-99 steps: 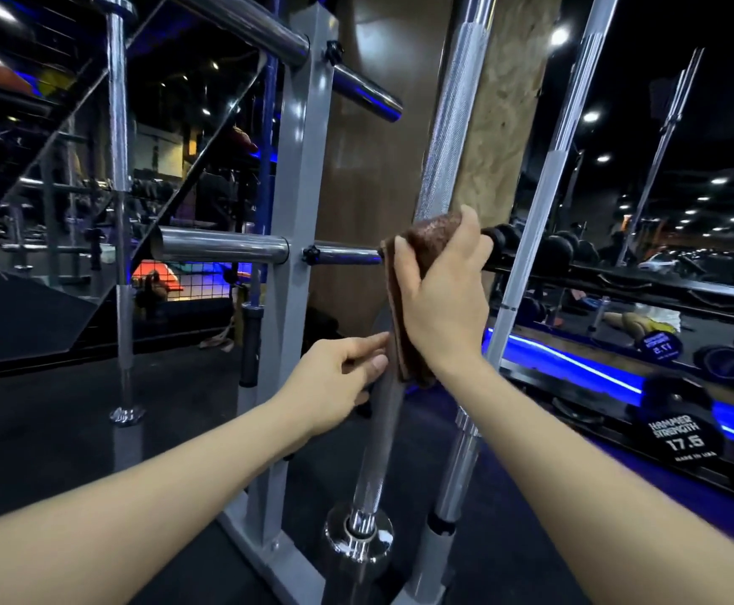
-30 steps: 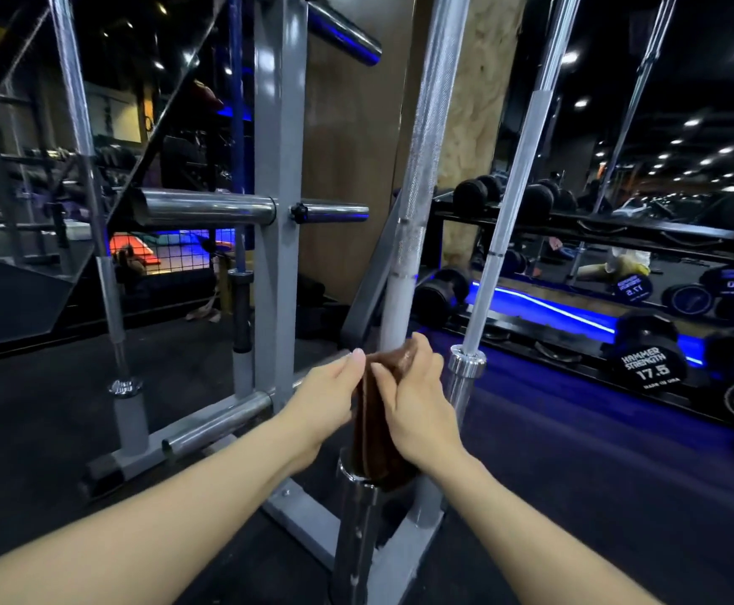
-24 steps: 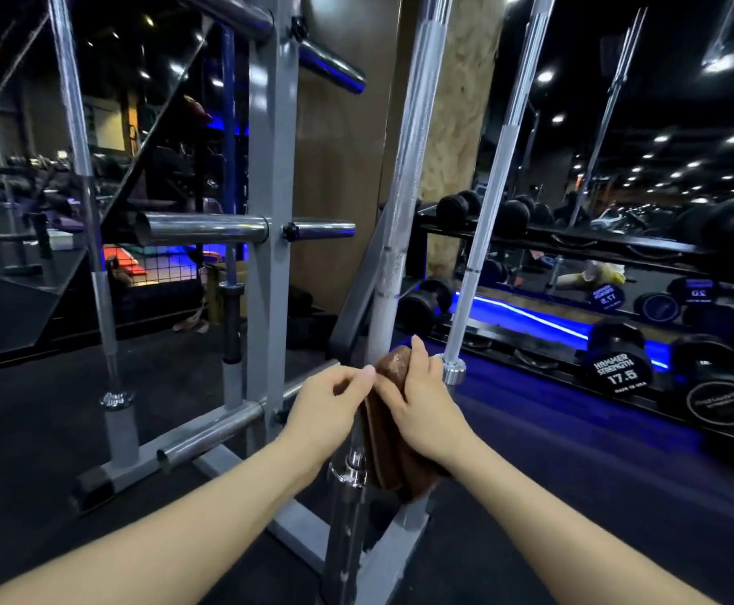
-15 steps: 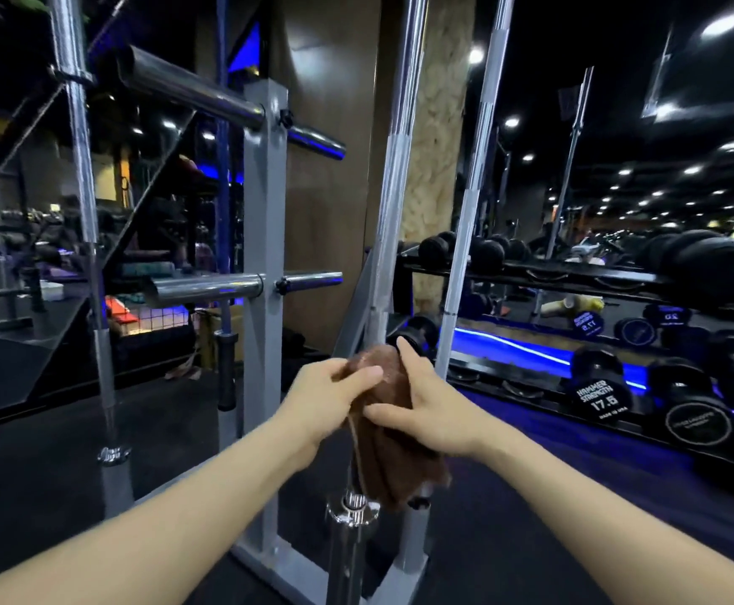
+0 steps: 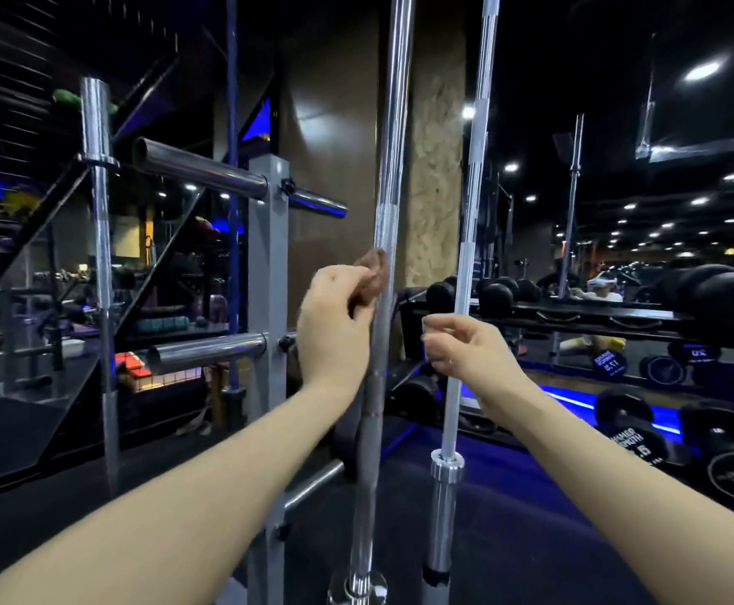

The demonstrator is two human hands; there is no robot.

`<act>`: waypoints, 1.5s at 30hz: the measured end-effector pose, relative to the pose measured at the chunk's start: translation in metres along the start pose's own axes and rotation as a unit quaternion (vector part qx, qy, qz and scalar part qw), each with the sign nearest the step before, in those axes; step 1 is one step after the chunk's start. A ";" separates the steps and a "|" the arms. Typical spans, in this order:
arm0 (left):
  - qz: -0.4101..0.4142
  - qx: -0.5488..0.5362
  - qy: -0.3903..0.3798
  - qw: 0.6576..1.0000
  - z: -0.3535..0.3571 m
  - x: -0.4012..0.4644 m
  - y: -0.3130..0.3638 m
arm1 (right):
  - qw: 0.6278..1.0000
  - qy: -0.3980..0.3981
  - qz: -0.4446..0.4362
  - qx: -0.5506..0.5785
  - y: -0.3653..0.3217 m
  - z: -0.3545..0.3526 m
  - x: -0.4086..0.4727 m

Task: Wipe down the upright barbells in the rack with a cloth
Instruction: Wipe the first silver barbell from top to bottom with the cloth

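A person's left hand (image 5: pixel 334 325) grips a brown cloth (image 5: pixel 374 266) against an upright barbell (image 5: pixel 385 238) in a gym rack (image 5: pixel 269 264). Just right of it, the right hand (image 5: pixel 465 347) curls loosely beside a second barbell (image 5: pixel 465 255), whether touching it is unclear.

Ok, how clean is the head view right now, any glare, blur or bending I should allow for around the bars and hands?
Head view: dim gym, bright ceiling spots flaring at right; glare streaks run down the near barbell and the right barbell; wide-angle bending at the edges; left hand and brown cloth are slightly motion-soft, as is the right hand; background dumbbell rack is murky.
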State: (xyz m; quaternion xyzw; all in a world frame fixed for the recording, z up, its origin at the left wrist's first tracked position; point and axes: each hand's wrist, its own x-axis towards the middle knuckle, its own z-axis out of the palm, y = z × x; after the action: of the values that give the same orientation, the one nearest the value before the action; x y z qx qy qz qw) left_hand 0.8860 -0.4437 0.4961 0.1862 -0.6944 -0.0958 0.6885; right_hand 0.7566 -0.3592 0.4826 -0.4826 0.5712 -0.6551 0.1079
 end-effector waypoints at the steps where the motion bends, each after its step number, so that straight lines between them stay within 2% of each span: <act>1: 0.023 0.029 -0.034 0.999 0.011 -0.005 0.000 | 0.999 0.013 -0.007 0.031 -0.005 -0.001 0.008; 3: 0.045 0.056 -0.093 0.993 0.026 -0.019 -0.006 | 0.998 0.027 -0.016 0.062 -0.018 -0.002 0.025; 5: 0.037 0.014 -0.128 0.991 0.032 -0.023 -0.013 | 0.998 0.032 -0.034 0.053 -0.027 0.000 0.042; 8: -0.085 -0.165 -0.140 0.973 0.030 -0.012 -0.007 | 0.997 0.048 -0.060 0.030 -0.035 0.010 0.061; 9: -0.118 -0.169 -0.109 0.972 0.030 -0.006 -0.004 | 0.996 0.052 -0.068 0.014 -0.037 0.015 0.067; 11: -0.171 -0.077 -0.016 0.982 0.033 -0.001 -0.003 | 0.995 0.047 -0.086 -0.025 -0.043 0.026 0.074; 12: -0.225 -0.049 0.005 0.973 0.037 -0.001 -0.002 | 0.994 0.042 -0.096 -0.040 -0.044 0.030 0.077; 14: -0.324 -0.023 0.006 0.946 0.046 0.001 -0.003 | 0.992 0.042 -0.104 -0.057 -0.045 0.034 0.082; 17: -0.374 -0.013 -0.050 0.926 0.056 0.001 0.000 | 0.992 0.044 -0.107 -0.052 -0.043 0.032 0.088; 19: -0.333 -0.044 -0.077 0.939 0.061 0.000 0.001 | 0.991 0.037 -0.114 -0.052 -0.044 0.028 0.092; 21: -0.266 -0.042 -0.059 0.961 0.063 0.008 0.005 | 0.990 0.034 -0.115 -0.075 -0.050 0.025 0.097; 24: -0.156 0.069 -0.037 0.985 0.066 0.040 0.014 | 0.992 0.054 -0.104 -0.037 -0.061 0.021 0.110; 27: -0.104 0.202 -0.051 0.972 0.067 0.055 0.018 | 0.995 0.044 -0.093 0.010 -0.066 0.015 0.117; 32: -0.020 0.348 -0.058 0.935 0.068 0.023 -0.005 | 0.983 0.068 -0.153 -0.071 -0.040 0.023 0.111; 34: -0.010 0.385 -0.076 0.920 0.063 0.006 -0.016 | 0.987 0.065 -0.143 -0.045 -0.034 0.027 0.110; 37: -0.019 0.381 -0.102 0.919 0.056 -0.021 -0.021 | 0.991 0.064 -0.120 -0.017 -0.029 0.029 0.111; 42: -0.109 0.311 -0.130 0.935 0.056 0.017 0.003 | 0.990 0.063 -0.119 -0.037 -0.024 0.032 0.104; 45: -0.068 0.311 -0.110 0.941 0.060 0.034 0.005 | 0.989 0.081 -0.118 -0.023 -0.022 0.031 0.110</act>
State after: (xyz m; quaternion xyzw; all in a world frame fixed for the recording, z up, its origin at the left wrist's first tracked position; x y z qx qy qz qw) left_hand 0.8266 -0.4592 0.5272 0.4264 -0.7466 0.0585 0.5074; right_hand 0.7334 -0.4484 0.5541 -0.4944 0.5318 -0.6870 -0.0279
